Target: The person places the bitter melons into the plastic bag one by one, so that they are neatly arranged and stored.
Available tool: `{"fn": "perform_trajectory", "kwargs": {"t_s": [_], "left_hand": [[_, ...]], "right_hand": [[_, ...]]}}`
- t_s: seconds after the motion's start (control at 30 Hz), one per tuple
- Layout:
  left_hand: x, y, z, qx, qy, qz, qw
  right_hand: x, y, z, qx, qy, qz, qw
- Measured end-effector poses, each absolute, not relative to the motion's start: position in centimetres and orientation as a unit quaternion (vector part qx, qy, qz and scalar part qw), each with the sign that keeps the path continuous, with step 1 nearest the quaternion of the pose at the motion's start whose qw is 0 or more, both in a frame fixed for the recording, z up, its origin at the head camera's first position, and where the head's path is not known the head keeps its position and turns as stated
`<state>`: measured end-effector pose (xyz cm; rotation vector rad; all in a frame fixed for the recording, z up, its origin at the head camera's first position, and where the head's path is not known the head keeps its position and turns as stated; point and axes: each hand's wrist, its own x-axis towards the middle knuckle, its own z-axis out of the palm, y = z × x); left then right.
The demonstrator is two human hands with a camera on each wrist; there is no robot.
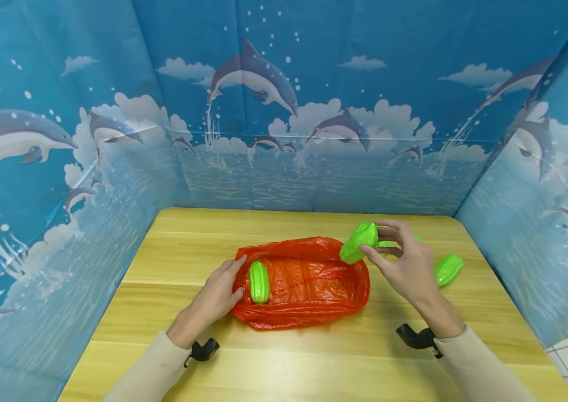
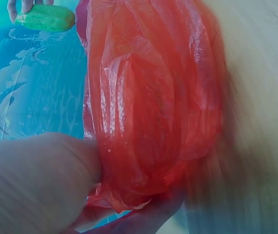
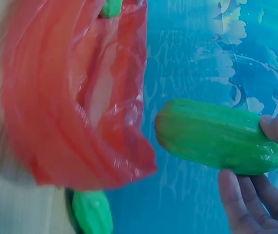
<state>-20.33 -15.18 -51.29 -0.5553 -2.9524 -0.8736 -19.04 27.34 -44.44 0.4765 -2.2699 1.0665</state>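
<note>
A red plastic bag (image 1: pixel 304 314) lies with its mouth spread open on the table. My left hand (image 1: pixel 217 291) grips its left rim, thumb on one side and fingers on the other. Inside the bag, near that hand, lies a bright green ribbed, fruit-shaped piece (image 1: pixel 259 283). With thumb and fingertips my right hand (image 1: pixel 408 263) holds a similar green ribbed piece (image 1: pixel 359 243) over the bag's right end. In the right wrist view this held piece (image 3: pixel 212 135) is long and ribbed, with a brownish end pointing toward the bag.
Another green piece (image 1: pixel 448 269) rests on the wooden table (image 1: pixel 294 368), right of my right hand. More green shows behind that hand, mostly hidden. A blue dolphin-print curtain (image 1: pixel 284 167) stands around the table's back and sides.
</note>
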Motion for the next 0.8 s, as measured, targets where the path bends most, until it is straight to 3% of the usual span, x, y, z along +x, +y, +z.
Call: {"fn": "perform_trajectory", "kwargs": {"t_s": [0.8], "left_hand": [[-20.0, -14.5, -50.4, -0.159, -0.942, -0.296, -0.008]], "right_hand": [[-22.1, 21.3, -43.2, 0.181, -0.883, 0.431, 0.029]]}}
